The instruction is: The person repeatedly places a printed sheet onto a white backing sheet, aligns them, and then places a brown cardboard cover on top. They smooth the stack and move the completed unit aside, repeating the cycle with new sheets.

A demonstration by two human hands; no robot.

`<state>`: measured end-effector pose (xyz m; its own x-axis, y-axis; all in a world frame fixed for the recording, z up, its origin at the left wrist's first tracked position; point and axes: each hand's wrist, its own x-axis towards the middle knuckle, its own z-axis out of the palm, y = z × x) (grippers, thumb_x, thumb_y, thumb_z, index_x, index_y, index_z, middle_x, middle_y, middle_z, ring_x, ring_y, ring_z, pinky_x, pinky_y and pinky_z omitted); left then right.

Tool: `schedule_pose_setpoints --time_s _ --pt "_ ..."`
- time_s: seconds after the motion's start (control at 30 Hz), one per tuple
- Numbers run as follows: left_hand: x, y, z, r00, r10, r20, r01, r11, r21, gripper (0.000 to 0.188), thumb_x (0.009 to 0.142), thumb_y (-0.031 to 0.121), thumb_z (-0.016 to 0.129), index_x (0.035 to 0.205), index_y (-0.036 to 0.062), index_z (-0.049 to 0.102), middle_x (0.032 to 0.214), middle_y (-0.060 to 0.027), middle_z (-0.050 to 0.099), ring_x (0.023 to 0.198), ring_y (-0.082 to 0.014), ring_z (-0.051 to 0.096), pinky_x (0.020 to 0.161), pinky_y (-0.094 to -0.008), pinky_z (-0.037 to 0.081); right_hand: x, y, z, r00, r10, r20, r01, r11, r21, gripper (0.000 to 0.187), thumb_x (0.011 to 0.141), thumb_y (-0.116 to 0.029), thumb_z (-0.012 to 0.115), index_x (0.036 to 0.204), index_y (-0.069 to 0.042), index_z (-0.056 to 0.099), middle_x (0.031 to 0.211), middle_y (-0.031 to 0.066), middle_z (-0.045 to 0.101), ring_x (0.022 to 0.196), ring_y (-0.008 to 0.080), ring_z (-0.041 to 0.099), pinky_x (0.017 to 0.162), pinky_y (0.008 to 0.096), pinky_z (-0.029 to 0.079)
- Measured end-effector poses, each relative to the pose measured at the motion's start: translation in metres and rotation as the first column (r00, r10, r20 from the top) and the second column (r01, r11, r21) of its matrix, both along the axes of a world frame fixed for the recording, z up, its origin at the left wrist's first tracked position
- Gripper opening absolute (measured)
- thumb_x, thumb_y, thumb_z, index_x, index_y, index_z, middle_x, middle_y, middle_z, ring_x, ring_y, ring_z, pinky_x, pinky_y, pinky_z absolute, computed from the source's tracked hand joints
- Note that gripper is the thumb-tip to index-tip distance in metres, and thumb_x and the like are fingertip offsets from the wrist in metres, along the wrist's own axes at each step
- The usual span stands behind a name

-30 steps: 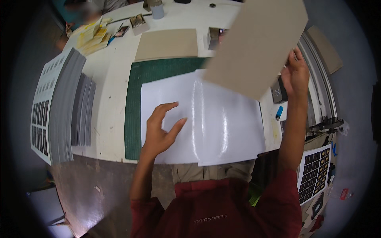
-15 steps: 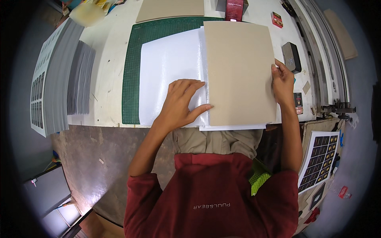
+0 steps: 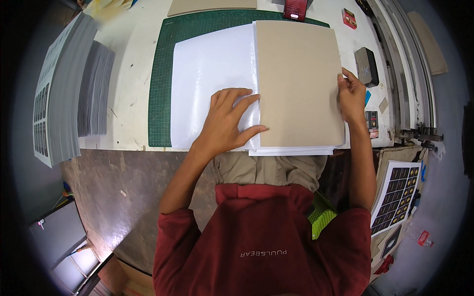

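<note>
A beige cardboard sheet (image 3: pixel 298 84) lies over a stack of white sheets, whose edges show below it. Thumb and fingers of my right hand (image 3: pixel 351 98) are closed on its right edge. My left hand (image 3: pixel 228 118) is spread open along its left edge, fingertips and thumb touching that side, holding nothing. Under my left hand is a glossy white sheet (image 3: pixel 207 69), lying left of the cardboard. Both rest partly on a green cutting mat (image 3: pixel 159 98).
Tall paper stacks (image 3: pixel 64 93) stand on the left of the white table (image 3: pixel 129 89). Along the right are a black-and-grey box-like device (image 3: pixel 366 66), small packs (image 3: pixel 349 18) and a metal rail (image 3: pixel 402 74). Printed sheets (image 3: pixel 396 197) lie lower right. More board (image 3: pixel 212 7) sits at the back.
The whole view has shifted slightly. The cardboard sheet and my left hand sit a little further right against the cutting mat. My right hand keeps its hold on the cardboard's right edge.
</note>
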<state>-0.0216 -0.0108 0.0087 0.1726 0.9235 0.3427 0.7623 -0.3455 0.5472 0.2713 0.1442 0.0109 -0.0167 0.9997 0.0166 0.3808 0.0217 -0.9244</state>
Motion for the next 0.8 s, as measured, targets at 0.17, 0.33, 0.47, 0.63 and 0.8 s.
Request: schedule_pose_setpoints --time_s 0.17,0.33,0.47,0.63,0.8 --pt "0.0 0.0 -0.003 1.0 0.006 -0.008 -0.007 1.0 -0.016 0.064 0.075 0.042 0.082 0.124 0.0056 0.062 0.124 -0.0142 0.057 0.117 -0.0328 0.05 0.102 -0.045 0.035 0.001 0.001 -0.006 1.0 -0.006 0.005 0.006 0.999 0.039 0.03 0.1 -0.008 0.053 0.124 0.008 0.061 0.078 -0.0026 0.059 0.062 0.0019 0.042 0.055 0.0201 0.034" --pt "0.0 0.002 -0.003 1.0 -0.008 -0.016 0.008 1.0 0.008 0.06 0.08 0.045 0.076 0.124 0.0067 0.063 0.123 -0.0156 0.057 0.115 -0.0317 0.05 0.101 -0.045 0.034 -0.003 0.0 0.002 0.999 -0.019 0.033 0.019 1.0 0.005 0.031 0.1 -0.009 0.054 0.124 0.009 0.06 0.076 -0.0025 0.059 0.061 0.0025 0.042 0.055 0.0204 0.034" --pt "0.0 0.0 0.0 0.999 -0.012 -0.043 0.012 1.0 -0.006 0.06 0.077 0.043 0.079 0.127 0.0118 0.064 0.125 -0.0158 0.056 0.115 -0.0332 0.051 0.102 -0.0457 0.035 -0.009 -0.005 0.012 0.996 -0.021 0.089 0.022 1.0 -0.01 0.032 0.1 -0.008 0.054 0.126 0.009 0.06 0.075 -0.002 0.059 0.063 0.0029 0.044 0.056 0.021 0.036" --pt "0.0 -0.001 -0.001 0.998 -0.034 -0.049 0.034 0.999 0.004 0.056 0.08 0.041 0.076 0.127 0.0115 0.066 0.125 -0.0177 0.056 0.115 -0.0337 0.051 0.1 -0.0458 0.035 -0.001 0.0 0.0 0.988 0.0 0.151 0.0 1.0 0.003 0.034 0.099 -0.009 0.055 0.126 0.011 0.059 0.075 -0.0012 0.058 0.065 0.0044 0.047 0.056 0.0225 0.038" --pt "-0.001 0.001 0.005 0.996 -0.044 -0.075 0.043 0.999 -0.018 0.055 0.082 0.043 0.074 0.127 0.0115 0.065 0.125 -0.0186 0.055 0.117 -0.0345 0.05 0.102 -0.0491 0.033 0.002 0.005 -0.003 0.958 -0.023 0.287 -0.001 0.996 0.085 0.034 0.096 -0.011 0.059 0.123 0.01 0.06 0.073 0.0068 0.06 0.063 0.0119 0.051 0.058 0.0282 0.042"
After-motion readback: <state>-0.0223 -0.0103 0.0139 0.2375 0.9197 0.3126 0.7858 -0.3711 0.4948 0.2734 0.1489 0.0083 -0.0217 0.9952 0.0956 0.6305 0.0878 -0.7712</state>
